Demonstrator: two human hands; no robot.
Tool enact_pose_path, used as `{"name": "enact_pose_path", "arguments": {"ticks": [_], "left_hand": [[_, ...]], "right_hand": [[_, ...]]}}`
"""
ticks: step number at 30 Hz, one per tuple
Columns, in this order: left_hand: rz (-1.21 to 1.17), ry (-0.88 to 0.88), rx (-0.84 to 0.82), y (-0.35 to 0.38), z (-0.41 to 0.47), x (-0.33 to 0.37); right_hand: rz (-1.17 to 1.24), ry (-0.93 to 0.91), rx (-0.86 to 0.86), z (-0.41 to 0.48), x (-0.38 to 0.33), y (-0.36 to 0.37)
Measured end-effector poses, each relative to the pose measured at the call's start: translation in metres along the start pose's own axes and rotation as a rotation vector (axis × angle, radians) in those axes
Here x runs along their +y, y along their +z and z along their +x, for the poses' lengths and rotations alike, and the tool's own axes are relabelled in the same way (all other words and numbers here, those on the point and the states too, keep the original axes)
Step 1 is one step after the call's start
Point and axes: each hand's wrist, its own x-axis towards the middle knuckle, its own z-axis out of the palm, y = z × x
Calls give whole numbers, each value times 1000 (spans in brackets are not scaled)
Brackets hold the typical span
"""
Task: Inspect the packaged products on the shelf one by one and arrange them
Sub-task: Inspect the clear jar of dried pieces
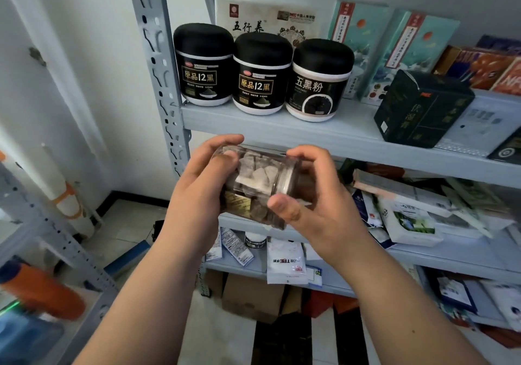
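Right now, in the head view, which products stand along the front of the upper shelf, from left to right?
left black jar → middle black jar → white-bodied jar → dark green box

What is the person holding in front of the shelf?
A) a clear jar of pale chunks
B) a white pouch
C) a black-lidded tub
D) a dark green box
A: the left hand and right hand both grip a clear jar held sideways, pale chunks showing through its wall.
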Motion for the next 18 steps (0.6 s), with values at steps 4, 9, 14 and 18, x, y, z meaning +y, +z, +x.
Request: {"name": "enact_pose_path", "arguments": {"ticks": [4, 9, 14, 18], "left_hand": [[8, -14, -1, 5, -1, -1], [25, -3, -7, 12, 0, -1], [39, -12, 12, 20, 12, -4], [33, -32, 39, 32, 23, -4]], "right_hand": [[-174, -35, -119, -8, 4, -9], [-273, -151, -18, -8, 12, -8], [125, 127, -65, -4, 15, -18], [-323, -64, -82, 3, 19, -30]]}}
